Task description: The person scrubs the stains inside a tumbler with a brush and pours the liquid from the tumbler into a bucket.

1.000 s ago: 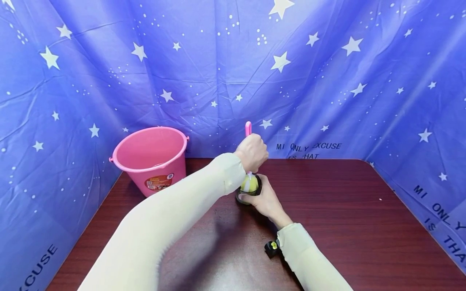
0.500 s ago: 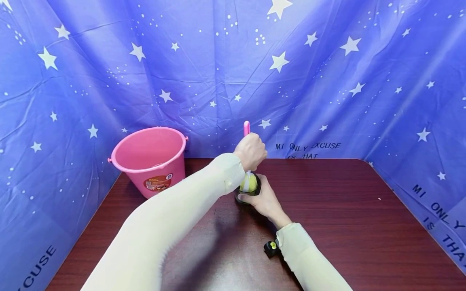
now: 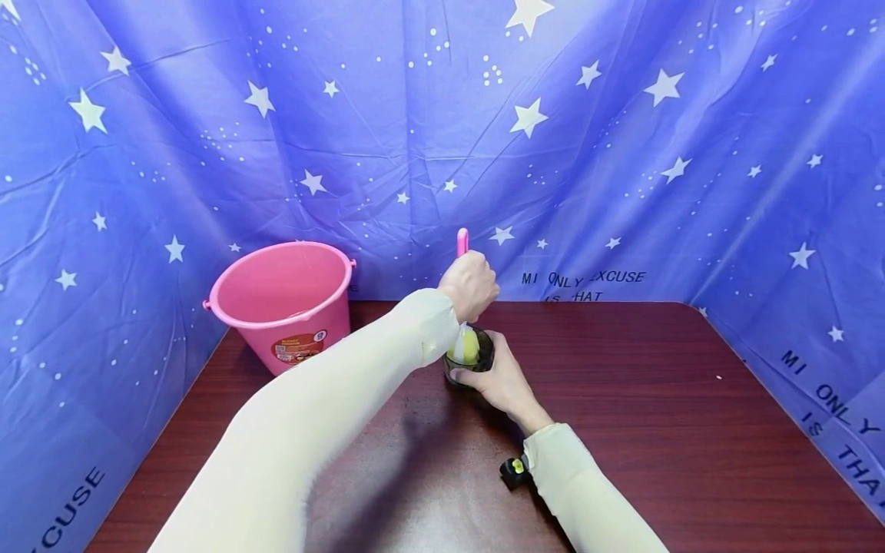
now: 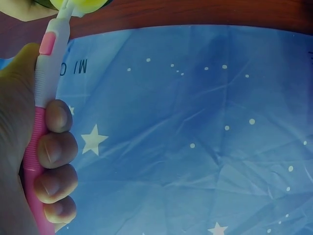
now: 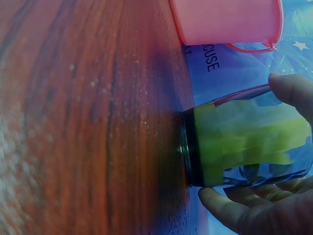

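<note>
My left hand (image 3: pixel 470 286) grips the pink and white handle of a cup brush (image 4: pixel 47 81), fingers wrapped round it and the thumb along its side. The handle's pink end sticks up above the fist in the head view. Below, the brush's yellow-green sponge head (image 3: pixel 465 347) is down inside a dark see-through glass (image 5: pixel 230 171), leaning to the left side of it. My right hand (image 3: pixel 508 380) holds the glass upright, thumb on one side and fingers on the other. In the right wrist view the glass's thick base is right at the tabletop.
A pink bucket (image 3: pixel 332 311) with an orange label stands at the table's back left. The dark red wooden table (image 3: pixel 657 422) has water drops near the glass. Behind it hangs a blue star-patterned cloth (image 3: pixel 387 115). A small black device (image 3: pixel 515 472) sits at my right wrist.
My left hand and the brush have shifted slightly left, so the sponge now sits toward the glass's left side and more of the right inside shows. The right hand keeps its grip.
</note>
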Action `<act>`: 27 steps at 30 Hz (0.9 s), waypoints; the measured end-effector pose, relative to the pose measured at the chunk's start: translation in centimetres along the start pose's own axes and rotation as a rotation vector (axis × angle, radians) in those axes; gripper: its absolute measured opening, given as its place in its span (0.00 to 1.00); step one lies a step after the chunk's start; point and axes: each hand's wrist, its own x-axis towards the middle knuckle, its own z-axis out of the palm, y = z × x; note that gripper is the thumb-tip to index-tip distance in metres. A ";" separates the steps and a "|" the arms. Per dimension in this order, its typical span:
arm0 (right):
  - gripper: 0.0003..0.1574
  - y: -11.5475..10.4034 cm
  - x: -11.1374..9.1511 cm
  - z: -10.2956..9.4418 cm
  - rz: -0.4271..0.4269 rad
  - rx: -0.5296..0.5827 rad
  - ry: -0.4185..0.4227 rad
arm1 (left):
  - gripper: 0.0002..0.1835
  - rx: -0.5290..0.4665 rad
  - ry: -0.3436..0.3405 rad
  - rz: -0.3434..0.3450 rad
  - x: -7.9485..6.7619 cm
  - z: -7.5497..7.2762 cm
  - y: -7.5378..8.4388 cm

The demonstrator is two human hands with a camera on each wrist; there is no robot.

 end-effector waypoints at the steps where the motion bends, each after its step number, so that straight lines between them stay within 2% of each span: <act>1: 0.51 0.0 0.0 0.0 0.000 -0.001 0.000 | 0.09 -0.001 -0.003 0.002 -0.1 0.0 0.0; 12: 0.50 0.0 -0.1 0.0 0.002 0.000 0.004 | 0.10 -0.018 -0.031 0.011 -0.6 0.1 -0.3; 23: 0.51 0.3 0.0 0.0 0.011 0.043 -0.012 | 0.10 -0.025 -0.010 0.018 -0.8 -0.3 0.1; 27: 0.51 0.3 0.1 0.0 0.013 0.026 -0.005 | 0.09 -0.032 -0.002 0.019 -0.9 -0.5 0.1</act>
